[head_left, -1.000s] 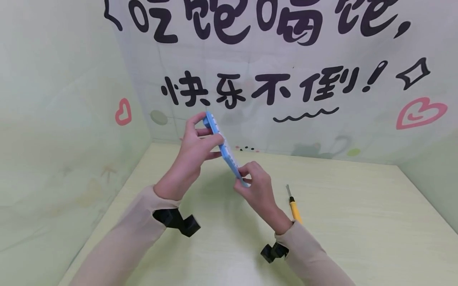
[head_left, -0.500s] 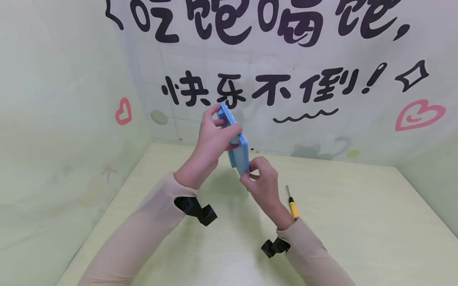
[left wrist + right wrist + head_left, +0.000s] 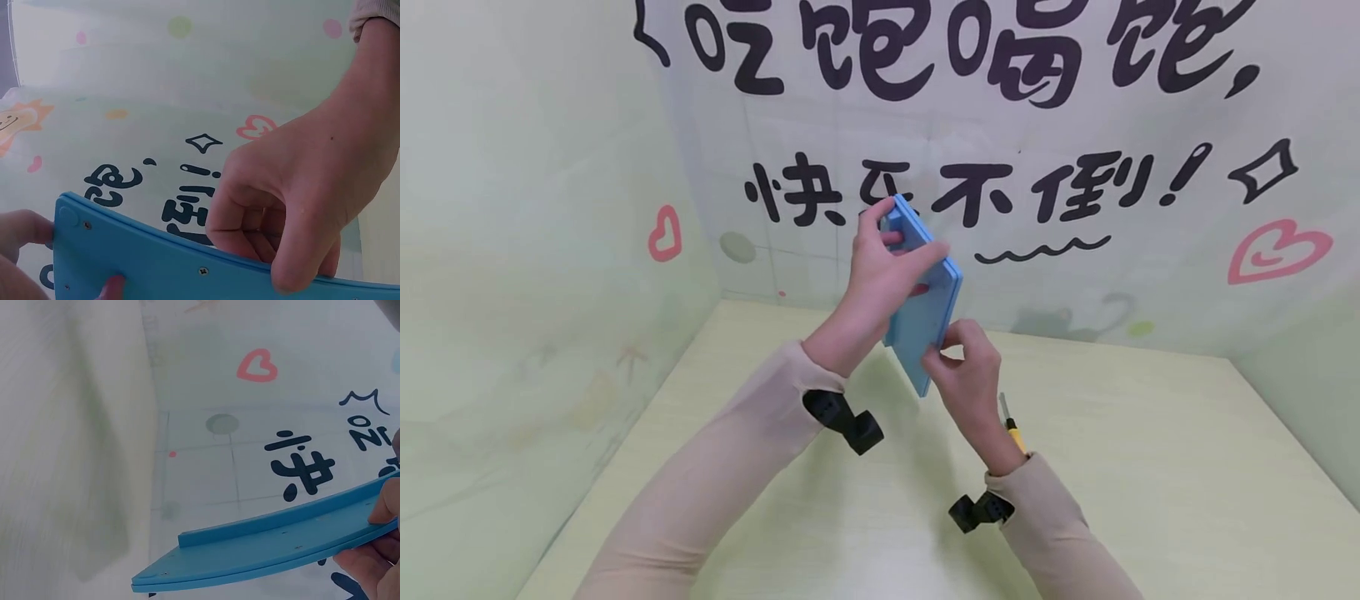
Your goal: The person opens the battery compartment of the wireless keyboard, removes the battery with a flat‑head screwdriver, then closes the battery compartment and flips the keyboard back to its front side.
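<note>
A blue keyboard [image 3: 917,329] is held up over the table, tilted on edge, its plain back turned toward me. Its keys face away and are hidden. My left hand [image 3: 883,267] grips the upper end, thumb over the near edge and fingers spread behind. Lower down, my right hand [image 3: 973,375] pinches the right-hand edge between thumb and fingers. Small screws show in the back of the keyboard [image 3: 156,259] in the left wrist view. A raised ridge runs along one long side of the keyboard [image 3: 281,544] in the right wrist view.
A screwdriver [image 3: 1013,434] with a yellow handle lies on the pale table [image 3: 1150,467], partly behind my right wrist. Behind the table stands a printed backdrop [image 3: 1075,125] with black lettering, and a pale side wall [image 3: 535,250] rises at the left.
The keyboard has turned from nearly edge-on, with some keys showing, to its back facing me. My left hand has moved right and up with it; my right hand has shifted slightly right.
</note>
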Available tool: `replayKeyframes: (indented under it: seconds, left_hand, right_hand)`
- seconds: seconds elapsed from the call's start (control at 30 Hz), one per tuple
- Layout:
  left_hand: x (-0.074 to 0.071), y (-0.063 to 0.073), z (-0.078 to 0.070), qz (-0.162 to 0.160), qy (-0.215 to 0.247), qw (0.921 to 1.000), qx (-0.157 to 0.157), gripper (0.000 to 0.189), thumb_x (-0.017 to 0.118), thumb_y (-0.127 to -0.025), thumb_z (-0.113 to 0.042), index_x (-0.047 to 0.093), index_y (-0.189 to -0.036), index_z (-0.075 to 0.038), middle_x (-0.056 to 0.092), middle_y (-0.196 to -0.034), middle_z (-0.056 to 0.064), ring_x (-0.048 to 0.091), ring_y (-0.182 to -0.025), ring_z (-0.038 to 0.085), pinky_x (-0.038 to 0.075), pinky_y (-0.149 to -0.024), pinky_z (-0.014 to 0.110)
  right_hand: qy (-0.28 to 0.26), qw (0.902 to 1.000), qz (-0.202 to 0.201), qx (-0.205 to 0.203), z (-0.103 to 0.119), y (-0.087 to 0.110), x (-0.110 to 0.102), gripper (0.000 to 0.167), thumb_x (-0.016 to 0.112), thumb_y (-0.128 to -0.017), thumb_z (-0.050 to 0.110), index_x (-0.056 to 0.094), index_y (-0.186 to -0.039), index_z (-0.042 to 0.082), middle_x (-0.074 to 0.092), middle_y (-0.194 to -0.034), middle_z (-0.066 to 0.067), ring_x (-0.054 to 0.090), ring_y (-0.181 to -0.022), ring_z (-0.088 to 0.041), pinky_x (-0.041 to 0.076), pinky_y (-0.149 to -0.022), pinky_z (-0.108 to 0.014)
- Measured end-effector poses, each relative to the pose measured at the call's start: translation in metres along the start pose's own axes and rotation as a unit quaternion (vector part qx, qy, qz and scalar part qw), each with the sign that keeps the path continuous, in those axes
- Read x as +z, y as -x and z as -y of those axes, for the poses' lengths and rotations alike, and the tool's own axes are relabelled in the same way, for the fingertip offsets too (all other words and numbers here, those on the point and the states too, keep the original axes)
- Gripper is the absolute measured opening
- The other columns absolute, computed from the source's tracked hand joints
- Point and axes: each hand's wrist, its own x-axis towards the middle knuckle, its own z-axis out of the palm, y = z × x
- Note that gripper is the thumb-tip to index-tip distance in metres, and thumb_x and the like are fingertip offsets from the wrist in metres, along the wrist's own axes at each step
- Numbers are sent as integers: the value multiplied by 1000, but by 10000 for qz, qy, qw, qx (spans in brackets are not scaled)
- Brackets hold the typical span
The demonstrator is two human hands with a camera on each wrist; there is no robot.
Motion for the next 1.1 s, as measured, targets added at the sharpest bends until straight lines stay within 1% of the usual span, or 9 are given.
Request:
replayKeyframes:
  seconds: [0.1,0.27,0.37,0.47,0.53,0.67,0.73,0.83,1.1]
  left_hand:
    - [1,-2,1,68,47,9998,166,75,73,-77,-16,30,-138,-25,39,-122,8,48,-105,21,53,-66,33]
    - [1,-7,2,291,-7,9984,486,72,73,-79,-16,33,-138,-25,43,-121,7,49,-105,20,53,-69,32]
    - [0,-12,5,495,-283,9959,696,72,72,-80,-13,33,-139,-25,45,-121,6,49,-106,18,50,-77,32]
    - [0,-16,11,807,-600,9902,967,73,71,-79,-9,33,-140,-24,45,-125,4,49,-108,16,44,-86,35]
    - [-1,-18,16,1028,-757,9849,1171,72,71,-79,-9,35,-140,-23,45,-127,3,50,-108,15,41,-90,36]
    - [-1,-19,27,1322,-704,9789,1391,60,67,-82,-6,43,-135,-19,46,-127,3,50,-108,16,42,-89,37]
    - [-2,-19,34,1346,-652,9794,1354,53,65,-84,-5,48,-132,-18,48,-125,2,51,-108,16,43,-88,37]
    - [-4,-19,47,1290,-630,9827,1167,45,62,-86,-5,52,-127,-17,51,-122,1,51,-107,16,44,-88,37]
    - [-13,-20,88,1070,-351,9917,612,42,61,-86,-2,54,-125,-12,53,-121,6,54,-105,21,45,-88,37]
  right_hand:
    - [-69,9998,-62,168,1,-2,-2,14,59,-68,-11,54,-75,0,56,-73,-10,59,-69,-19,52,-52,-29]
    - [-175,9986,-100,491,10,-9,-8,13,58,-70,-13,54,-77,-3,57,-76,-16,60,-70,-24,48,-54,-16]
    - [-233,9976,-99,641,22,-12,-14,10,56,-71,-14,53,-78,-7,56,-77,-20,60,-71,-29,45,-55,-11]
    - [-275,9965,-98,784,29,-14,-18,7,55,-73,-14,52,-78,-10,55,-78,-22,59,-72,-31,44,-55,-9]
    - [-315,9957,-125,865,24,-12,-19,7,55,-74,-12,52,-79,-10,56,-78,-22,59,-73,-31,45,-55,-9]
    - [-327,9945,-216,967,7,-8,-21,7,57,-75,-8,55,-81,-7,57,-80,-17,59,-74,-25,46,-54,-11]
    - [-373,9938,-241,1016,-2,-6,-22,8,58,-76,-7,56,-83,-5,58,-81,-15,58,-75,-21,47,-54,-13]
    - [-446,9929,-300,1059,-6,-4,-23,8,59,-77,-7,57,-84,-4,58,-82,-12,58,-76,-17,48,-54,-15]
    - [-659,9892,-395,1249,-4,-5,-22,10,62,-78,-5,58,-87,-4,59,-83,-12,57,-77,-15,50,-54,-18]
